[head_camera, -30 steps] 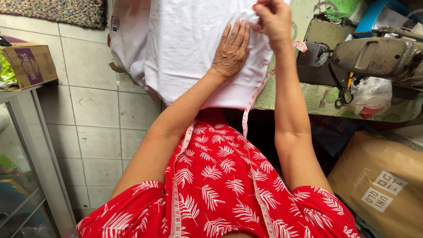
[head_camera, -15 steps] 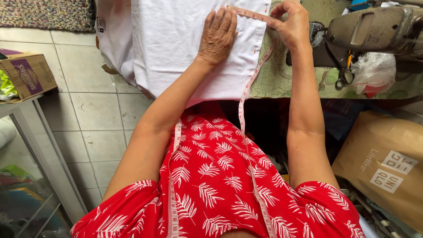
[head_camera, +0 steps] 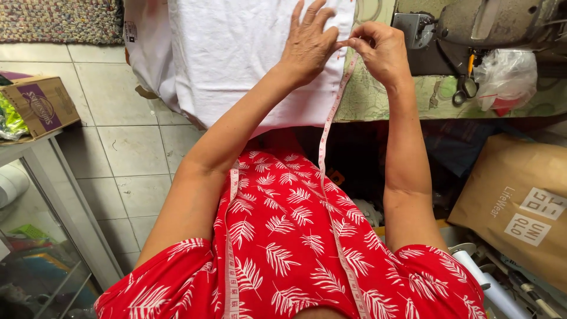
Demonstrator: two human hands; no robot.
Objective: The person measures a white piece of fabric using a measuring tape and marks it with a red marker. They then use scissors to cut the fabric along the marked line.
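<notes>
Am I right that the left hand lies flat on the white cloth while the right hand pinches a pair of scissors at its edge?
Not quite. In the head view the right hand pinches the measuring tape, not scissors; the scissors hang untouched by the sewing machine. The left hand does lie flat on the white cloth.

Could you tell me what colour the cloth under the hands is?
The cloth is plain white, head view.

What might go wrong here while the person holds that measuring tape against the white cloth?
The left hand lies flat on the white cloth, much of which hangs over the table edge, so it may slide if the hand lifts. The right hand only pinches the measuring tape, which could slip and spoil the reading. Scissors hang nearby, where the loose tape might snag.
</notes>
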